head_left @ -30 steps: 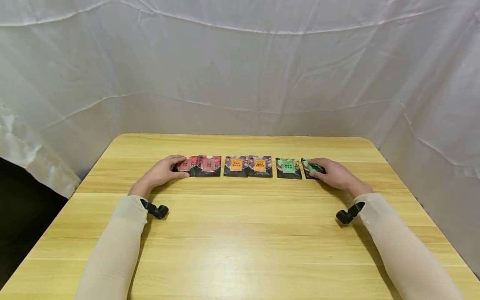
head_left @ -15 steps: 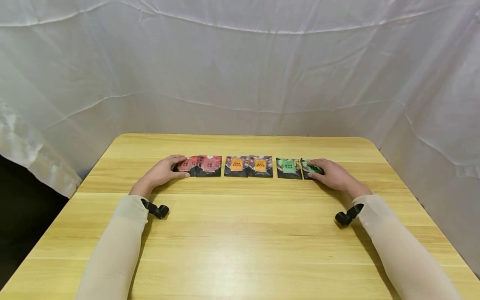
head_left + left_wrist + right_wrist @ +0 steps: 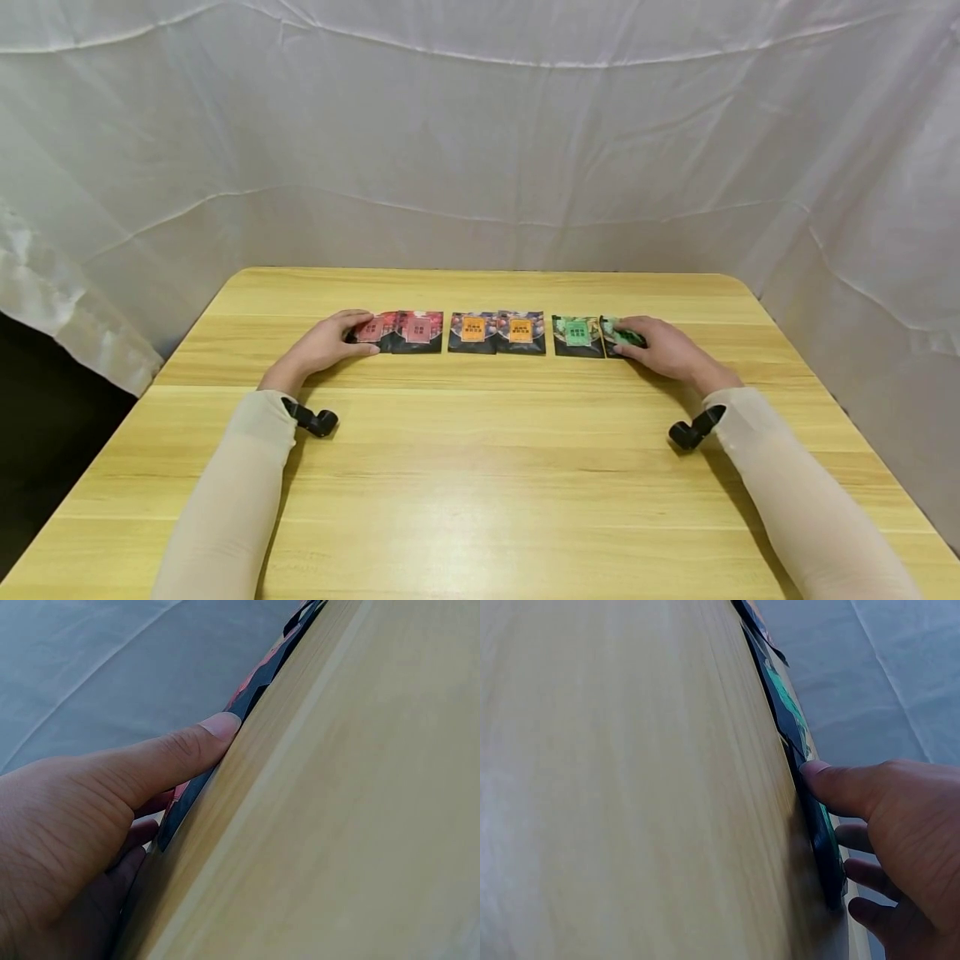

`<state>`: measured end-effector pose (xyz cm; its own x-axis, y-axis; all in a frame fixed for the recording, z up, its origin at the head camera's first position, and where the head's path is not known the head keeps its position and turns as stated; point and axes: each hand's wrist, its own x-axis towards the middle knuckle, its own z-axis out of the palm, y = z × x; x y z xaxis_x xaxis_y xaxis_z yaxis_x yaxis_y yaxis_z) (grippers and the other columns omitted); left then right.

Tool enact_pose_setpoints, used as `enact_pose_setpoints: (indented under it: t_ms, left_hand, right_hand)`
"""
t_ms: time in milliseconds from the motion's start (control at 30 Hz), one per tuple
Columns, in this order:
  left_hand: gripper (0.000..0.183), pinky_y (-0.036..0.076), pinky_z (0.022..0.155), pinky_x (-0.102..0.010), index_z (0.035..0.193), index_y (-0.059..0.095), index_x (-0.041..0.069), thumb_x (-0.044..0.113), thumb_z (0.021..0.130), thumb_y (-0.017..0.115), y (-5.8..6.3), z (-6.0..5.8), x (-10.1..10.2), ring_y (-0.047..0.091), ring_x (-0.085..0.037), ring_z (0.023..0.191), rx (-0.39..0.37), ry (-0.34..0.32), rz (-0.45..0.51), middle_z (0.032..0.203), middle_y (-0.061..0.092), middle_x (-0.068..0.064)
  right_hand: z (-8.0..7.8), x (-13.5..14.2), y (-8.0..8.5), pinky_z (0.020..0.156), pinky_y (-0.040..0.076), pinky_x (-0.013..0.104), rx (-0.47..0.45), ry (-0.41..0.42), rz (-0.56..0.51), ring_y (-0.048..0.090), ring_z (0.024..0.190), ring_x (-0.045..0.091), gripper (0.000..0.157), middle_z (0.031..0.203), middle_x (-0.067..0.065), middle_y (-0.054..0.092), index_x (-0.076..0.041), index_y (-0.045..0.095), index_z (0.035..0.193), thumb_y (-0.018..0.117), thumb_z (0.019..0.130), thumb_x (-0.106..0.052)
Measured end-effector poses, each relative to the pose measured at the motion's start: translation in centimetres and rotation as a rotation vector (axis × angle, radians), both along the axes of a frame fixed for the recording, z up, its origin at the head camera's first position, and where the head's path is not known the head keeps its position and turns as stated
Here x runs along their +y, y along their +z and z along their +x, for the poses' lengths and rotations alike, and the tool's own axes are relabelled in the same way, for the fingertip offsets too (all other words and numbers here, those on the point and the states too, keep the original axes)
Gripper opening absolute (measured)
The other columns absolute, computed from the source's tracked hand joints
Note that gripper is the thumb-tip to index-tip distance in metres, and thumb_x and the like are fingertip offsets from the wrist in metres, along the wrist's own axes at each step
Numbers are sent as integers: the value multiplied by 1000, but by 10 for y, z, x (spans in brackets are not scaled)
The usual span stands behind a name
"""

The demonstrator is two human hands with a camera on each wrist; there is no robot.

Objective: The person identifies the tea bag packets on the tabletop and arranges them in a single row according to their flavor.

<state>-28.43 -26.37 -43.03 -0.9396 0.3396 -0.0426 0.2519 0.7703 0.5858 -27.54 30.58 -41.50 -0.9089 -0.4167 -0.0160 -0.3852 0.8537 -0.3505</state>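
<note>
Flat sachets lie in a row near the table's far edge. My left hand (image 3: 322, 343) holds the outermost red sachet (image 3: 370, 332) by its edges, thumb on the near side and fingers beyond it. That sachet lies partly under a second red sachet (image 3: 418, 332). At the other end my right hand (image 3: 670, 346) holds a green sachet (image 3: 619, 333) the same way, covering its right part. Its left edge meets another green sachet (image 3: 577, 335). In the right wrist view the thumb presses the near edge of the held green sachet (image 3: 821, 832).
Two orange-labelled sachets, one on the left (image 3: 472, 332) and one on the right (image 3: 521, 332), overlap mid-row. Narrow gaps part them from the red and green pairs. The wooden table (image 3: 480, 467) stretches toward me. Pale curtains (image 3: 480, 150) hang behind it.
My right hand has slid the outer green sachet slightly left, closing the small gap to the other green one. My left hand and the red and orange sachets look nearly still.
</note>
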Motion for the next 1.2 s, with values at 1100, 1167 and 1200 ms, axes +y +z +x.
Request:
enact_pose_setpoints:
  t_ms: [1100,1167,1200]
  left_hand:
    - [83,18,113,-60,151,38,6,49,87,71,1,2,-2,22,-43,142,1,-3,4,155,28,-22]
    - [83,18,113,-60,151,38,7,49,87,71,2,2,-1,22,-43,142,3,-3,8,155,28,-22]
    - [83,18,113,-60,151,38,7,49,87,71,2,2,-1,22,-42,142,4,-4,9,155,28,-22]
  right_hand:
    - [0,1,8,108,30,60,15,0,-13,40,132,45,56,142,27,47,0,49,141,59,99,-35]
    - [1,2,9,108,30,60,16,-2,-9,40,132,45,56,142,27,46,0,49,142,59,99,-35]
    - [1,2,9,108,30,60,17,-4,-7,39,132,45,57,142,27,46,0,49,142,58,99,-36]
